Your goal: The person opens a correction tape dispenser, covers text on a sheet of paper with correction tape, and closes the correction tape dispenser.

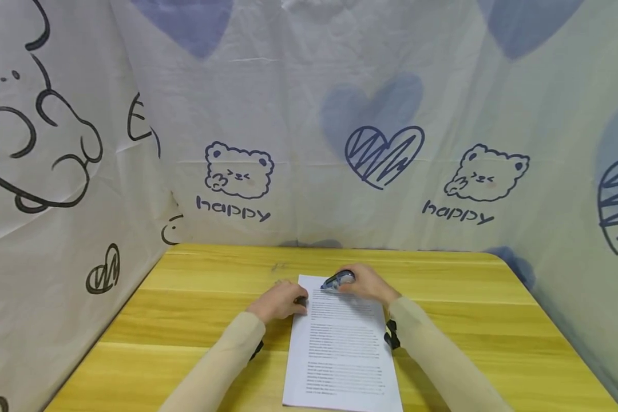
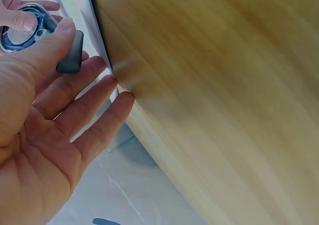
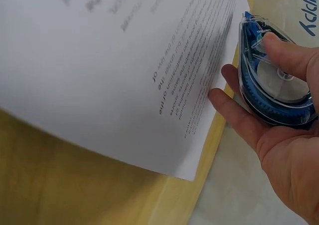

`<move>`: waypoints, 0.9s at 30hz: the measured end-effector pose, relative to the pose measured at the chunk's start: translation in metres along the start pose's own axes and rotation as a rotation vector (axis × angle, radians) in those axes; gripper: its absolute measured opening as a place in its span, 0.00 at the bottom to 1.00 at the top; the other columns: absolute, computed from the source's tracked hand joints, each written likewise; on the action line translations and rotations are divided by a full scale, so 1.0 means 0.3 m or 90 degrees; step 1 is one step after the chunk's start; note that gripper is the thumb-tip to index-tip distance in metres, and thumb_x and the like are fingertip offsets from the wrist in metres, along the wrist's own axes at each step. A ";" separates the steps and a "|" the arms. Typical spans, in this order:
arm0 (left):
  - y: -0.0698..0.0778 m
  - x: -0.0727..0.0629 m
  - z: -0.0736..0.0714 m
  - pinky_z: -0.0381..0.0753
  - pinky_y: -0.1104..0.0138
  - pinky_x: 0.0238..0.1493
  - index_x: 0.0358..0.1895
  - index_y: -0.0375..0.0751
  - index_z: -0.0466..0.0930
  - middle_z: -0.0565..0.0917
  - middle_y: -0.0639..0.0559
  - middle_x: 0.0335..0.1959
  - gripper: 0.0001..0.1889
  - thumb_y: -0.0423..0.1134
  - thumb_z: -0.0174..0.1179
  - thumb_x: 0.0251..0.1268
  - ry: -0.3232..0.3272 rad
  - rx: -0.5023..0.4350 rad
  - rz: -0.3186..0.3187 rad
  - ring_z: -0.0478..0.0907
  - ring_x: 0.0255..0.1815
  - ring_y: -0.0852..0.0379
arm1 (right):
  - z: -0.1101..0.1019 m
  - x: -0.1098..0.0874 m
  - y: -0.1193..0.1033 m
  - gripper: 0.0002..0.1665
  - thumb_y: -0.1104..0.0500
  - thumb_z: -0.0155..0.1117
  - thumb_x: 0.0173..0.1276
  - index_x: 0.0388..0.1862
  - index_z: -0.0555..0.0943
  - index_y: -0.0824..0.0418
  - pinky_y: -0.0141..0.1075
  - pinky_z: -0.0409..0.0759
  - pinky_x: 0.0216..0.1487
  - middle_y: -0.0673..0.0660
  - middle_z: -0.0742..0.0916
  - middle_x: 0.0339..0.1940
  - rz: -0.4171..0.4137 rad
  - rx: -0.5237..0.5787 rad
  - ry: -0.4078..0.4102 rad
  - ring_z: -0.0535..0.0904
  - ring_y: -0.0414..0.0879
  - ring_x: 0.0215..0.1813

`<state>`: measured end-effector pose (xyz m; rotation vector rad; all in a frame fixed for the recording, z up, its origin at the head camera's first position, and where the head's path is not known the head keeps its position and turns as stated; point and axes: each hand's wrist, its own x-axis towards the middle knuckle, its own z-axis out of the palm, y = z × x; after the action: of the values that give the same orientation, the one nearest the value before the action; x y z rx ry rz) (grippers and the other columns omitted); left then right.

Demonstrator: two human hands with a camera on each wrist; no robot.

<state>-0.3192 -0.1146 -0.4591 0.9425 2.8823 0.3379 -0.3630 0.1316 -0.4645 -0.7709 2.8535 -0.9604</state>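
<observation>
A stack of printed paper lies upright to me on the table. My right hand grips a blue, clear-cased correction tape, its tip at the first printed lines near the sheet's top. In the right wrist view the thumb presses on the case and the other fingertips are by the paper. At the paper's left edge, my left hand pinches a small dark rectangular piece between thumb and index finger. Its remaining fingers are extended, with fingertips at the paper's edge in the left wrist view.
The yellow wood-grain table extends to both sides of the paper. A pale cloth printed with hearts and bears hangs behind the table and along its sides. Dark wrist-worn gear shows at the right cuff.
</observation>
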 end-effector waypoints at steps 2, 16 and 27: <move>0.000 0.000 0.001 0.66 0.69 0.31 0.40 0.44 0.85 0.80 0.59 0.26 0.08 0.44 0.66 0.64 -0.006 -0.002 -0.009 0.67 0.24 0.63 | 0.001 0.008 -0.002 0.22 0.59 0.73 0.60 0.54 0.82 0.61 0.48 0.78 0.55 0.57 0.87 0.47 -0.021 -0.025 0.002 0.82 0.49 0.48; 0.003 0.004 -0.006 0.64 0.70 0.28 0.35 0.46 0.82 0.75 0.58 0.22 0.06 0.43 0.65 0.65 -0.010 -0.013 -0.013 0.66 0.23 0.62 | -0.016 0.016 0.010 0.28 0.58 0.72 0.63 0.62 0.77 0.57 0.40 0.84 0.32 0.59 0.81 0.56 0.075 0.165 -0.030 0.81 0.50 0.47; 0.009 0.001 -0.006 0.65 0.70 0.27 0.34 0.46 0.82 0.76 0.58 0.23 0.06 0.42 0.66 0.64 -0.015 -0.021 -0.018 0.67 0.23 0.62 | -0.011 0.009 0.020 0.39 0.55 0.77 0.57 0.67 0.73 0.59 0.41 0.83 0.28 0.62 0.84 0.53 0.163 0.174 0.022 0.82 0.48 0.26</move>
<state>-0.3183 -0.1126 -0.4568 0.8936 2.8573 0.3677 -0.3686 0.1363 -0.4650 -0.3588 2.6763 -1.2921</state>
